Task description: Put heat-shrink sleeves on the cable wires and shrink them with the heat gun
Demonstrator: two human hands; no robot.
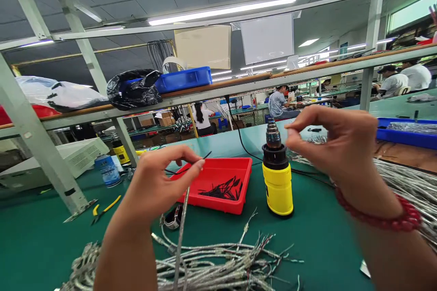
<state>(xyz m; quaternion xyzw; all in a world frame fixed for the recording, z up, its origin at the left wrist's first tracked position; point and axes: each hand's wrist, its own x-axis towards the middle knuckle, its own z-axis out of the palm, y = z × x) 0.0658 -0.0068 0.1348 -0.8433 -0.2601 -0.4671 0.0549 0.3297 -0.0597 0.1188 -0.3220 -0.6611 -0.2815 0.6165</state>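
Note:
My left hand [167,182] is closed in a pinch on a silvery, clear-jacketed cable [182,227], which hangs down from the fingers. A thin black piece [207,155], like a tube or wire end, sticks out past the fingertips. My right hand [334,141] is raised beside the metal nozzle of a yellow heat gun [278,186] that stands upright. Its thumb and index finger are nearly together; anything between them is too small to make out. Behind my left hand lies a red tray [218,207] with short black tubes [225,188] in it.
Bundled cables [218,268] with bare wire ends cover the near bench, and more cables [409,182] lie at the right. Yellow-handled pliers [105,209], a watch [173,217], a blue can [107,170] and a blue tray [392,134] are around. A shelf [239,85] crosses ahead; people sit beyond.

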